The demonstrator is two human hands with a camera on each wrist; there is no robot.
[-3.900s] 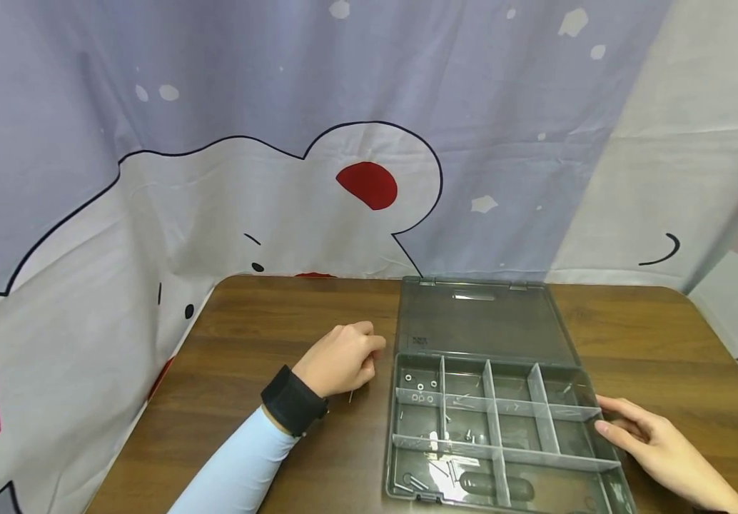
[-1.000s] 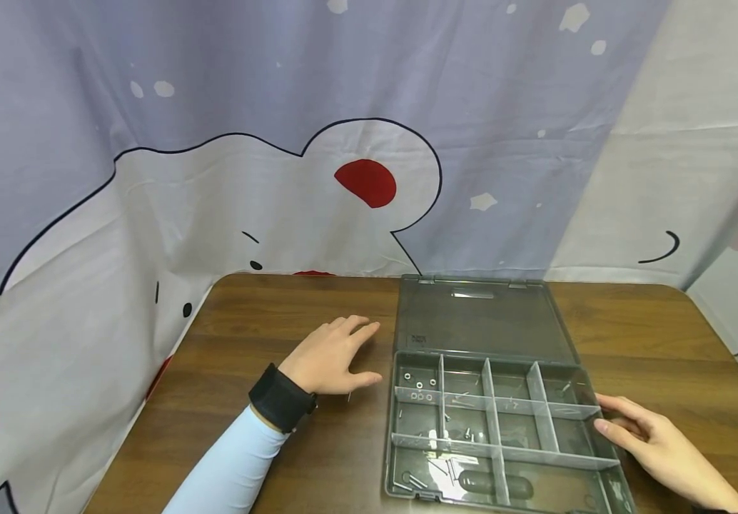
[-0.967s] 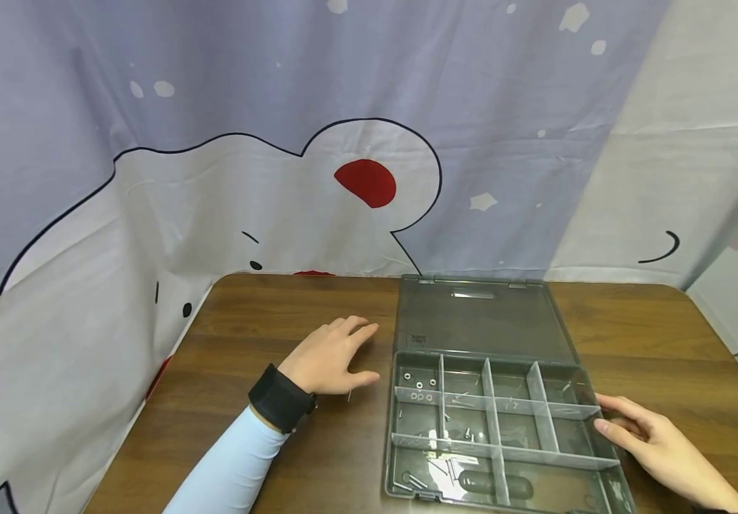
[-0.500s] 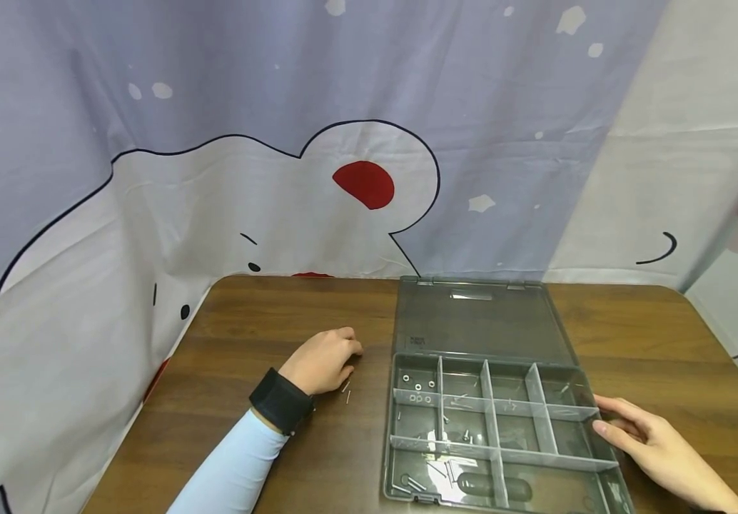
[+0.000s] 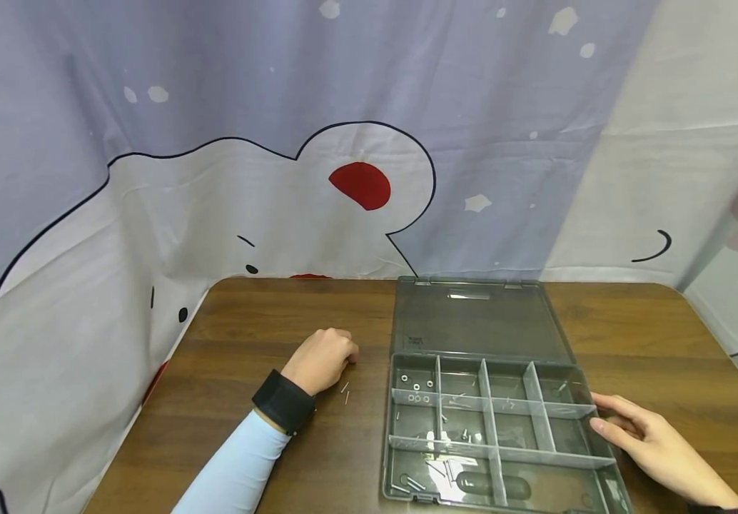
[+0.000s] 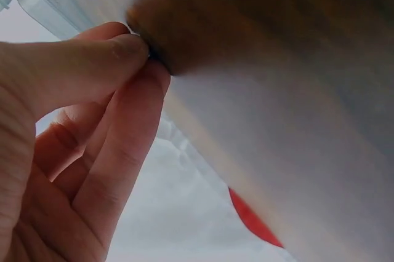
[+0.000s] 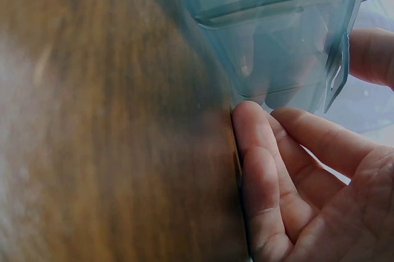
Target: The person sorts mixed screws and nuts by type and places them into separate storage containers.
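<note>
My left hand [image 5: 320, 360] is low on the wooden table, left of the box. In the left wrist view its thumb and fingertips [image 6: 132, 53] meet at the tabletop; whether anything is between them is hidden. Two thin metal pins [image 5: 346, 397] lie beside that hand. A smoky clear compartment box [image 5: 440, 441] lies with its lid folded back. My right hand [image 5: 654, 446] steadies its right edge, thumb at the rim and curled fingers [image 7: 258, 176] against the outer wall.
Small washers [image 5: 417, 387] sit in the back-left compartment. Short screws [image 5: 465, 434] and longer metal rods [image 5: 415, 483] lie in other compartments. The flat lid [image 5: 481, 321] reaches the table's back edge, where a printed curtain [image 5: 266, 207] hangs.
My left hand, spread above the table a second ago, has lowered and drawn its fingertips together, uncovering a second pin. My right hand stays at the box's edge.
</note>
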